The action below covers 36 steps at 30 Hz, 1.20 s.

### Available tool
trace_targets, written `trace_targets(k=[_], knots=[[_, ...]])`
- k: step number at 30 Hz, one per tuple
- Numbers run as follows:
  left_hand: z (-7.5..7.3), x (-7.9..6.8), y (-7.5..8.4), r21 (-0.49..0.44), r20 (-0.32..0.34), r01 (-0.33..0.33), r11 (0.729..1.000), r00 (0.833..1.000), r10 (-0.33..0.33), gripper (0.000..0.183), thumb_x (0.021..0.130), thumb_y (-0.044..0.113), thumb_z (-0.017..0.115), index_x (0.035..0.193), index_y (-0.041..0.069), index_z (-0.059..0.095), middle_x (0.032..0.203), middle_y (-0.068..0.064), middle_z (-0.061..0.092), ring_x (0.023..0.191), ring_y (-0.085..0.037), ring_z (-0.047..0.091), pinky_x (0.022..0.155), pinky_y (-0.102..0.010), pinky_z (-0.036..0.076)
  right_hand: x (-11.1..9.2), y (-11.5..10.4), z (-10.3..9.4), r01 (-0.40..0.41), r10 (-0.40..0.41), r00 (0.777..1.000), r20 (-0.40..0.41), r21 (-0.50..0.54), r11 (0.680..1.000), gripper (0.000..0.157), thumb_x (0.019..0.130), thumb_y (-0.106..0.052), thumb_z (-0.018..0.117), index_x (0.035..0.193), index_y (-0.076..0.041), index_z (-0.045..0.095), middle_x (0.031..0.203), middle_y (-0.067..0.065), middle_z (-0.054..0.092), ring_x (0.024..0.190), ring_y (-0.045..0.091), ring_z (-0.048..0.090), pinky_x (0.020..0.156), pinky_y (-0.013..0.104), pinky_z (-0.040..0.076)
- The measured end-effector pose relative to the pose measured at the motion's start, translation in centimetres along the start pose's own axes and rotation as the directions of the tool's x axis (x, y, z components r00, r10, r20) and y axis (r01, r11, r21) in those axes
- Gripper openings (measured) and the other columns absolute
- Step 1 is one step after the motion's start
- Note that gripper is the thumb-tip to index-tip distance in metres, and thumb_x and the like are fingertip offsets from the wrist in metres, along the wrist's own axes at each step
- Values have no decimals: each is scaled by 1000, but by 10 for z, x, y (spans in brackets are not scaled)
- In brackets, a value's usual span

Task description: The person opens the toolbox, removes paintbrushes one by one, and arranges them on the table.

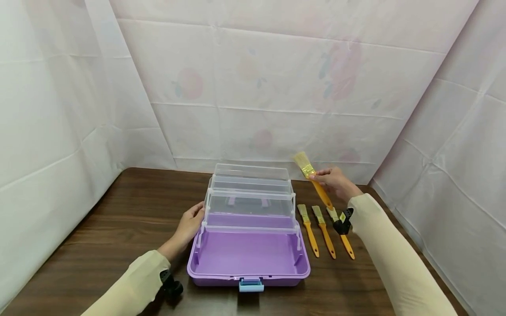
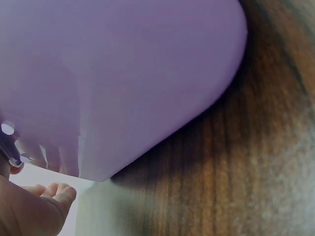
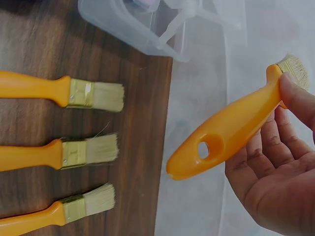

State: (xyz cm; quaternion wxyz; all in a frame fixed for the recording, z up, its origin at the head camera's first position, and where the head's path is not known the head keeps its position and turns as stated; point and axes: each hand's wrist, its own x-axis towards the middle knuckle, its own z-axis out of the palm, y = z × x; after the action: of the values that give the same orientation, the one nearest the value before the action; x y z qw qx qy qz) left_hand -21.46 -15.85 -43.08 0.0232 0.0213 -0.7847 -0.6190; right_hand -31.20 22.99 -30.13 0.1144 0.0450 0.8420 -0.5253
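A purple storage box (image 1: pixel 249 252) stands unfolded on the table, its clear trays (image 1: pixel 253 204) raised in tiers toward the back. At its rear left side my left hand (image 1: pixel 189 226) holds the edge, with some fingertips behind the corner in the left wrist view. My right hand (image 1: pixel 336 181) pinches a paintbrush (image 1: pixel 316 182) near its metal band, thumb on one side and fingers on the other. This brush is raised above the table, bristles up and to the left. Three more paintbrushes (image 3: pixel 34 88) with orange handles lie side by side to the right of the box.
A light blue latch (image 1: pixel 251 286) sticks out at the front of the box. The dark wooden table (image 1: pixel 130 215) extends on both sides. White patterned cloth (image 1: pixel 261 87) hangs behind the table and along both sides.
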Motion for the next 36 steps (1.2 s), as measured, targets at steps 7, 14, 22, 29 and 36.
trace_targets(k=[7, 14, 22, 29, 36], knots=[[2, 1, 1, -9, 4, 3, 1000, 1000, -3, 46, 94, 22, 37, 133, -3, 33, 129, -21, 41, 114, -28, 41, 94, -39, 34, -4, 17, -11, -32, 31, 999, 14, 39, 999, 39, 82, -24, 61, 109, 3, 52, 100, 10, 54, 89, 23, 55, 75, 35, 48], [5, 2, 2, -20, 10, 6, 1000, 1000, -6, 47, 94, 22, 37, 133, -3, 33, 129, -21, 42, 113, -28, 41, 93, -38, 35, -10, 31, -20, -47, 47, 999, -8, 37, 998, 40, 81, -26, 63, 108, 2, 52, 89, 4, 57, 73, 14, 56, 69, 32, 50], [7, 3, 2, -22, 6, 5, 1000, 1000, -5, 45, 94, 22, 37, 132, -2, 34, 126, -21, 45, 109, -27, 44, 90, -36, 37, -11, 44, -32, -38, 38, 999, 3, 32, 999, 42, 83, -25, 61, 111, 3, 49, 93, 6, 55, 82, 18, 56, 70, 32, 49], [6, 2, 0, -26, 4, -3, 1000, 1000, 3, 45, 94, 21, 37, 132, -3, 34, 126, -21, 44, 110, -27, 44, 91, -37, 37, -17, 52, -40, -42, 42, 999, 10, 29, 999, 52, 84, -25, 59, 121, 7, 42, 102, 8, 52, 98, 27, 53, 74, 34, 47], [5, 2, 0, -27, 12, -5, 1000, 1000, 5, 46, 94, 21, 37, 133, -4, 33, 128, -22, 42, 113, -28, 42, 93, -39, 35, -19, 64, -49, -42, 42, 999, 10, 1, 999, 64, 82, -29, 61, 128, 9, 36, 87, -1, 59, 73, 10, 58, 71, 31, 49]])
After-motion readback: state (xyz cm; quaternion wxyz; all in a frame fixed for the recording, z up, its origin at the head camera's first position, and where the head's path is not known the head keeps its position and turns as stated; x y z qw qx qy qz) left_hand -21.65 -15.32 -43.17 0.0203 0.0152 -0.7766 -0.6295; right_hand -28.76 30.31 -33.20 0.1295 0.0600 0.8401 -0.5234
